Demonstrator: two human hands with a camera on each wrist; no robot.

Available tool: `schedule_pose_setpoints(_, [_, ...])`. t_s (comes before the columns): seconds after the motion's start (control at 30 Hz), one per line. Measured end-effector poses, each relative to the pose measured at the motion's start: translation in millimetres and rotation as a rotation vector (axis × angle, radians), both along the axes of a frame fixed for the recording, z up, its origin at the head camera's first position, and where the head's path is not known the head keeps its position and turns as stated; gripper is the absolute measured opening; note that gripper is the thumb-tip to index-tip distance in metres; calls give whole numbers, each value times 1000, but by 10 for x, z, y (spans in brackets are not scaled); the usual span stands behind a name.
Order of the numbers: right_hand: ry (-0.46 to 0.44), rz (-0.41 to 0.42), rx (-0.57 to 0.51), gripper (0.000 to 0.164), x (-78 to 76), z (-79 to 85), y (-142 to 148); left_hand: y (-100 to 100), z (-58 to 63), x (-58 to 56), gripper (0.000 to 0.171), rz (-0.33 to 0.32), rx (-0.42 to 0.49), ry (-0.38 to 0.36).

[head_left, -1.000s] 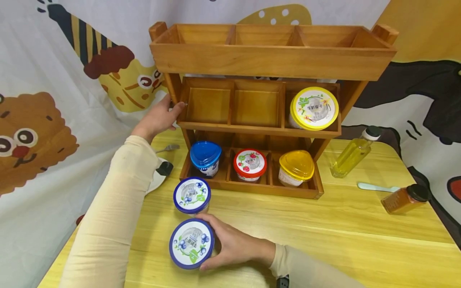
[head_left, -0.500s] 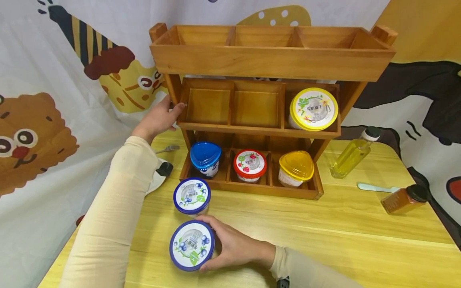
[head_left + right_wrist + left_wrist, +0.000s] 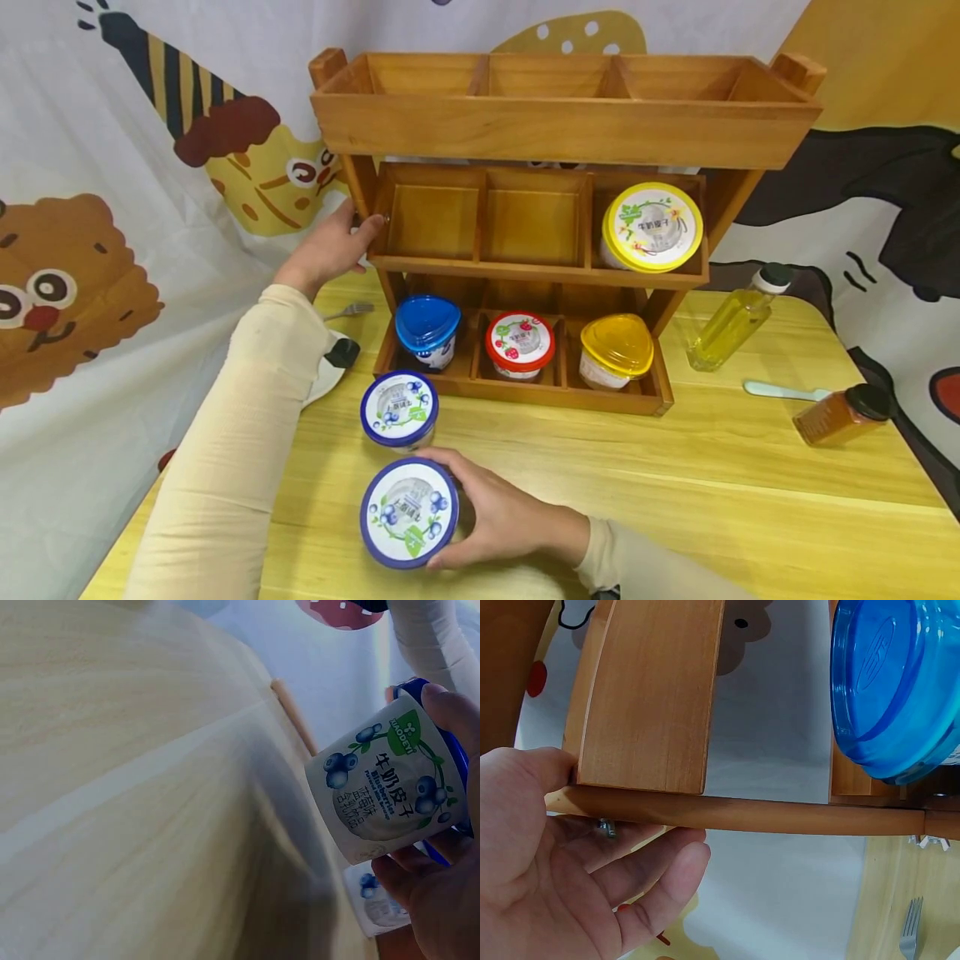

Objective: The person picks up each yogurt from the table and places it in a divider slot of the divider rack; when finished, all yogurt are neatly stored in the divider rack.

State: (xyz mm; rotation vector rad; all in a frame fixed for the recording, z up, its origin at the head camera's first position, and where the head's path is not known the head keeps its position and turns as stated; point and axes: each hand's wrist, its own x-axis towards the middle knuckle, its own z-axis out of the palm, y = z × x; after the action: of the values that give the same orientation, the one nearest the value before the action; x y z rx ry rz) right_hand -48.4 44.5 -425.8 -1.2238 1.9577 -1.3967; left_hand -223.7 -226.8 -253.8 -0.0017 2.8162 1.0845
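My left hand (image 3: 330,247) grips the left side post of a three-tier wooden rack (image 3: 562,129), thumb on one side and fingers on the other in the left wrist view. My right hand (image 3: 506,517) holds a blueberry yogurt cup (image 3: 408,512) with a dark blue lid, thumb and fingers around its side. In the right wrist view the printed wall of this yogurt cup (image 3: 386,780) faces the camera, close over the wooden table (image 3: 112,780). A second blueberry yogurt cup (image 3: 399,407) stands just beyond it, in front of the rack's lower left corner.
The rack's bottom tier has a blue-lidded cup (image 3: 429,321), a red-lidded cup (image 3: 521,340) and a yellow-lidded cup (image 3: 618,346). Another yellow-lidded cup (image 3: 654,227) sits middle right. Rightward are an oil bottle (image 3: 738,321), knife (image 3: 783,390) and spice jar (image 3: 843,414); leftward, a fork (image 3: 352,309).
My right hand has shifted slightly right and toward me with its blueberry yogurt cup, away from the second cup. My left hand stays on the rack's post.
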Motion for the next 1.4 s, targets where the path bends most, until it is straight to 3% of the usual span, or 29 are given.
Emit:
schedule_pose_setpoints(0.2, [-49, -30, -48, 102, -10, 172, 73, -3, 0, 0, 75, -4, 9, 7])
schedule_pose_setpoints(0.5, [83, -87, -140, 105, -120, 436, 181, 0, 2, -3, 73, -11, 16, 24])
schedule_pose_setpoints(0.9, [67, -168, -284, 110, -288, 794, 278, -7, 2, -14, 74, -18, 18, 9])
schedule_pose_setpoints(1.17, [123, -158, -407, 108, -474, 995, 305, -11, 7, -11, 75, -11, 5, 16])
schedule_pose_setpoints(1.4, [180, -224, -430, 108, -577, 1143, 359, -16, 9, -2, 75, -24, 2, 30])
